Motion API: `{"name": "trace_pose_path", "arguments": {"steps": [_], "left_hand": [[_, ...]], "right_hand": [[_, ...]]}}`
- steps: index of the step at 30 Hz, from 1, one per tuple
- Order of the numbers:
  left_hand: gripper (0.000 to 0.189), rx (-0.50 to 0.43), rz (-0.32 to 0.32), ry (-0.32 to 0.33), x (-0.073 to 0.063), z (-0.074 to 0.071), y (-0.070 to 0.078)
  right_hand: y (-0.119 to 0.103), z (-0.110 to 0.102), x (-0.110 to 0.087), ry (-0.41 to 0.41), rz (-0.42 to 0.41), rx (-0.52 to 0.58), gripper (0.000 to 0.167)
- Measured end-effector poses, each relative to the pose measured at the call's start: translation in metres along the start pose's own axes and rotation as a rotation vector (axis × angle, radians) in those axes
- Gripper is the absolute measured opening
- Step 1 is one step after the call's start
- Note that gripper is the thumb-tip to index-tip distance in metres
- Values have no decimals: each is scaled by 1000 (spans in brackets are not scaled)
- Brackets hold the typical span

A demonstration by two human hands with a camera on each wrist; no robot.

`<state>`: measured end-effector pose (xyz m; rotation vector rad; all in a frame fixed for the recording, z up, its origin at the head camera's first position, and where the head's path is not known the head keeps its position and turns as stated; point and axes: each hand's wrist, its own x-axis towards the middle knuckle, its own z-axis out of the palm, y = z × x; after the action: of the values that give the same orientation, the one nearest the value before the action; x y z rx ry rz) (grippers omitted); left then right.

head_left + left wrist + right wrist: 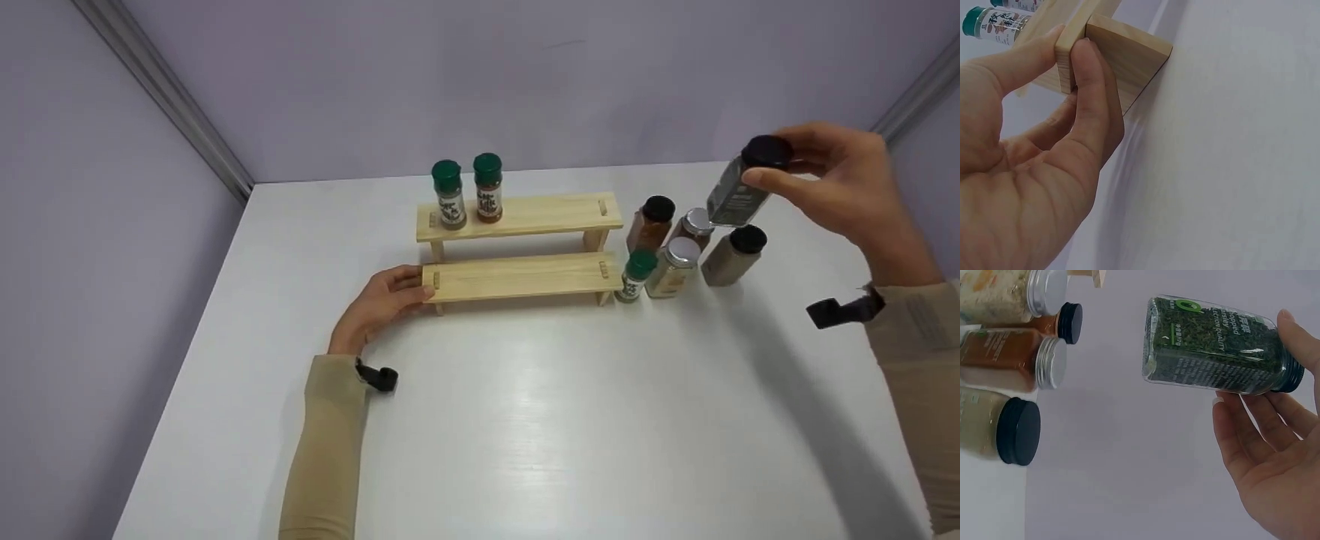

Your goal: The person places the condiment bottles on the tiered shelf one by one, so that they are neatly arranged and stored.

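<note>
My right hand point(847, 180) holds a black-capped glass jar of chopped parsley point(1216, 346) by its cap end, raised and tilted above the other jars. In the right wrist view, thumb and fingers lie on opposite sides of it. At the left end of the two-tier wooden rack point(517, 276), my left hand point(382, 300) pinches the edge of the lower board, thumb on top and fingers beneath, as the left wrist view point(1081, 62) shows. Two green-capped spice bottles, one greyish point(451, 202) and one reddish point(489, 196), stand on the left part of the upper board.
Right of the rack stand a small green-capped bottle point(636, 277), two silver-capped jars, one pale point(673, 274), and two black-capped jars, one red-brown point(649, 225) and one beige point(731, 262). The white table point(525, 420) meets a pale wall point(487, 90) behind the rack.
</note>
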<state>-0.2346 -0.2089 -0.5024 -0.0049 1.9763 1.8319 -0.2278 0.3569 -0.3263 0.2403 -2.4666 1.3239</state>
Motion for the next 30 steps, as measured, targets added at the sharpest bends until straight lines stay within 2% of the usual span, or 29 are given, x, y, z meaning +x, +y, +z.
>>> {"name": "trace_pose_path", "arguments": {"steps": [4,9,22,30], "left_hand": [[60,16,0,8,2,2,2],[62,14,3,1,5,4,3],[58,55,21,11,2,1,4],[55,74,9,21,2,2,4]], "right_hand": [[-11,19,10,15,-38,65,35],[-24,40,21,21,-42,77,34],[-61,98,43,-64,-106,68,38],[-71,132,52,-115,-112,68,44]]}}
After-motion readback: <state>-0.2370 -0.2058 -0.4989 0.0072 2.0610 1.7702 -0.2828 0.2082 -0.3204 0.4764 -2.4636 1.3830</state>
